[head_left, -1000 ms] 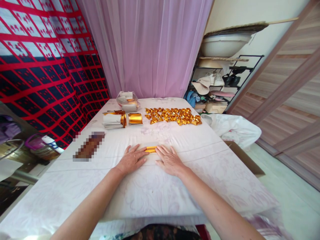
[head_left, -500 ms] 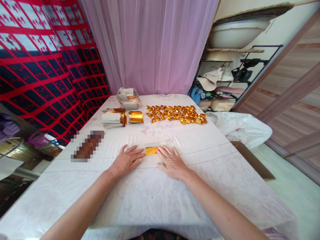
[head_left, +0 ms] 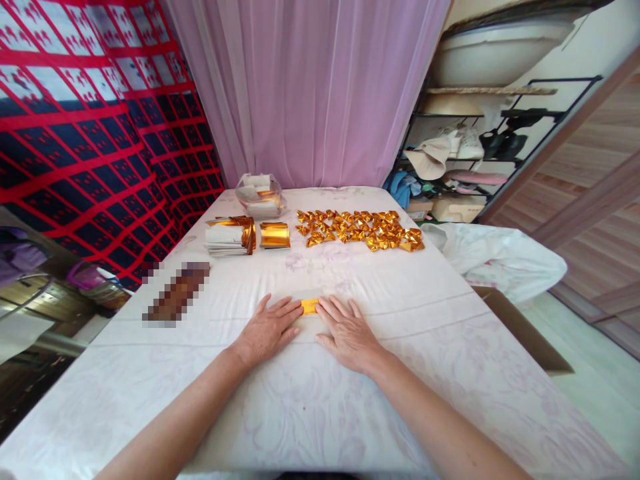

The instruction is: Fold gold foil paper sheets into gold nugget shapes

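My left hand [head_left: 270, 327] and my right hand [head_left: 345, 333] lie flat, palms down, on the white cloth of the table [head_left: 450, 347]. Between their fingertips shows a small strip of gold foil paper [head_left: 310, 306]; both hands press on its ends and cover most of it. Farther back lies a spread of several folded gold paper pieces [head_left: 360, 230]. A stack of white and gold sheets [head_left: 227, 238] and a loose gold sheet [head_left: 275, 235] sit at the back left.
A clear plastic bag [head_left: 260, 193] holding paper stands by the pink curtain. A blurred-out dark object [head_left: 175, 297] lies at the left. A white bag [head_left: 500, 257], a cardboard box [head_left: 525, 327] and a cluttered rack [head_left: 465, 160] stand to the right.
My hands drew closer together over the gold strip, so less of it shows. The view shifted slightly.
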A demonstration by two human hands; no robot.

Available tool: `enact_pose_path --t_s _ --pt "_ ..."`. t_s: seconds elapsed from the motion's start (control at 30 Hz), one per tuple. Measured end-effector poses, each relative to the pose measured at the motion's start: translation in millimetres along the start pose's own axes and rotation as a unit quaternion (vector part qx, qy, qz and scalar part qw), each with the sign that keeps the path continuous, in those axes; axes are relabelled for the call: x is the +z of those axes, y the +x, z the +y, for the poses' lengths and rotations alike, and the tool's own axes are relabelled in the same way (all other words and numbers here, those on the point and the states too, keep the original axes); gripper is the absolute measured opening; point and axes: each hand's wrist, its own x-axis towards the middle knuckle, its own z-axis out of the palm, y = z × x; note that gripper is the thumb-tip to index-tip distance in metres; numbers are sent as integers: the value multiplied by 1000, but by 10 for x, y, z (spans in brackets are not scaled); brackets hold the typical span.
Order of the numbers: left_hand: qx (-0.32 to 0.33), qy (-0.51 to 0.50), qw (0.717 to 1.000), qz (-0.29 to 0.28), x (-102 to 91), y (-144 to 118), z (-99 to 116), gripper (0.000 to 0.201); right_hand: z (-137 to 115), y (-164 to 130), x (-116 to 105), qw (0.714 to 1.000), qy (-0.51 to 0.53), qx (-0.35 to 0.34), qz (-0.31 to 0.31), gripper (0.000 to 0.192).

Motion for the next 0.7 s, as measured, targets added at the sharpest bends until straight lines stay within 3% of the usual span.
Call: enact_pose_path --t_s 0.27,0.47,0.7 --pt "11 19 1000 -16 -15 -65 -71 51 20 -20 -23 1000 4 -9 -2 60" --pt "24 50 998 21 27 -71 -40 51 -31 2 -50 998 -13 -49 41 62" --pt "40 68 996 49 50 -82 -32 51 -81 79 -7 999 2 -41 -3 66"
